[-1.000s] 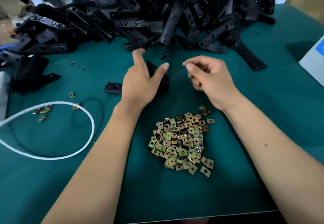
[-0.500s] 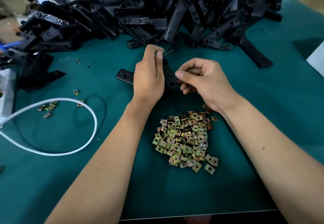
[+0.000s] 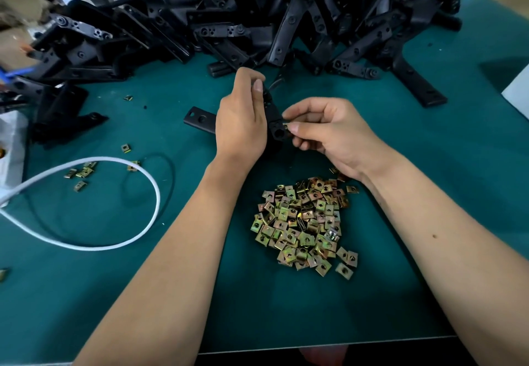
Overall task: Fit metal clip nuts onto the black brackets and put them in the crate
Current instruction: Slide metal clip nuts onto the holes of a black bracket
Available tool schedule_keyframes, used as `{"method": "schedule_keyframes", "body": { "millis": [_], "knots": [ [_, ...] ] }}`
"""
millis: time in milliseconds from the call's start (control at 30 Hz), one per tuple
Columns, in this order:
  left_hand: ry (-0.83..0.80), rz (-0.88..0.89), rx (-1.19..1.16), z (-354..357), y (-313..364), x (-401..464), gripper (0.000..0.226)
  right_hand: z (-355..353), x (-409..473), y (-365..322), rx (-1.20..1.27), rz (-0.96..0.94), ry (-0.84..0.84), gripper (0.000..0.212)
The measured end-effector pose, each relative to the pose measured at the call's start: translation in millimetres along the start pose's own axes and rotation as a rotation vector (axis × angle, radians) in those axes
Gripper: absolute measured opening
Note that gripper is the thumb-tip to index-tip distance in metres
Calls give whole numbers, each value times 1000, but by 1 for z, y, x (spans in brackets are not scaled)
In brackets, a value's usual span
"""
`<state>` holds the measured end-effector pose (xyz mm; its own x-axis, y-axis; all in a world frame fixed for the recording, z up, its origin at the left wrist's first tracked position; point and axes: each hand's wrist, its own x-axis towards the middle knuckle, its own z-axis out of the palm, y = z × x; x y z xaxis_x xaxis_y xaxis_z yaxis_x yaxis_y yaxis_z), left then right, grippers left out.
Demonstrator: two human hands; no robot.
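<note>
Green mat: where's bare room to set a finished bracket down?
Free: the green mat right of the right hand, and the near strip below the brass clip nut pile. Crowded: the back edge under the heaped black metal brackets; the left, with the white cable loop and stray nuts.

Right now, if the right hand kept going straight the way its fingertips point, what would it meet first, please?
The right hand points left; its fingertips already touch the lower end of the black bracket gripped by the left hand. A clip nut may be pinched there, hidden.

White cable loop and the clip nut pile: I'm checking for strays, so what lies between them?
In the head view, only the left forearm crosses above the green mat between the white cable and clip nut pile.
</note>
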<state>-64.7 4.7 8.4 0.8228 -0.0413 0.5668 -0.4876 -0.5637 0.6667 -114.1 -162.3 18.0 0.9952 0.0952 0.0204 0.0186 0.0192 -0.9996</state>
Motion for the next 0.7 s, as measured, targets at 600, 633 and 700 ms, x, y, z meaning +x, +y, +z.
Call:
{"method": "schedule_keyframes", "body": {
  "millis": [600, 633, 700],
  "knots": [
    [-21, 11, 8, 1, -1, 0, 26, 4, -1, -2, 30, -6, 65, 12],
    [-22, 10, 11, 1, -1, 0, 26, 4, -1, -2, 32, -6, 63, 11],
    [-28, 18, 25, 0, -1, -1, 26, 5, -1, -3, 57, -3, 55, 9]
  ]
}}
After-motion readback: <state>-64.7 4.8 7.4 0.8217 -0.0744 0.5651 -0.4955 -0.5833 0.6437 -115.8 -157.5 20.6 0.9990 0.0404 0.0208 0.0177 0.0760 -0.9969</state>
